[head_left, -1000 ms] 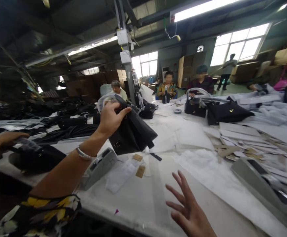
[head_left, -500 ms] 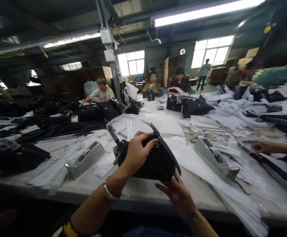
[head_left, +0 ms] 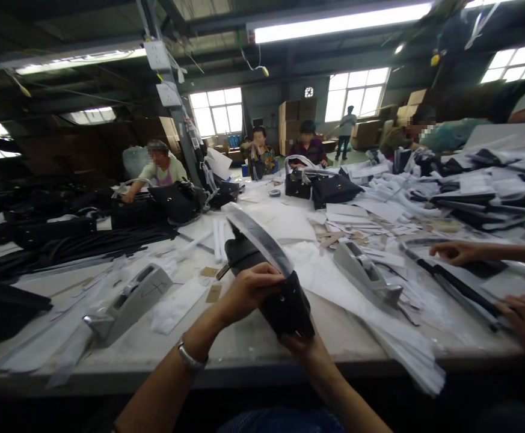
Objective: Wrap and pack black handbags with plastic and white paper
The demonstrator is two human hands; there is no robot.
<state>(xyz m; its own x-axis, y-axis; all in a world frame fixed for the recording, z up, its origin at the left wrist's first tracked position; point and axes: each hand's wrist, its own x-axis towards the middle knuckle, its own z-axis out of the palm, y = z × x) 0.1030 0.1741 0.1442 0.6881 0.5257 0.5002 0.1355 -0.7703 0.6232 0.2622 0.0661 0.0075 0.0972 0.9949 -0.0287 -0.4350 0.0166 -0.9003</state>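
A black handbag (head_left: 284, 310) is held tilted above the front of the table, its handle (head_left: 260, 237) wrapped in clear plastic and arching over the top. My left hand (head_left: 248, 291), with a silver bracelet at the wrist, grips the bag near the base of the handle, thumb and fingers closed together. From below, my right hand (head_left: 310, 349) holds the bag's lower end; most of its fingers are hidden behind the bag. A small metal zip pull (head_left: 223, 272) hangs at the bag's left side.
Grey tape dispensers stand left (head_left: 129, 307) and right (head_left: 365, 273) on the littered table (head_left: 244, 355). White foam sheets (head_left: 379, 319) hang over the front edge. At right, a co-worker's hands (head_left: 458, 252) work on a black strap. Other people and black handbags (head_left: 337, 189) are further back.
The bag has turned so its narrow end faces me more, and the handle has swung round. My left hand has shifted its hold lower; my right hand has moved beneath the bag. The view has shifted right.
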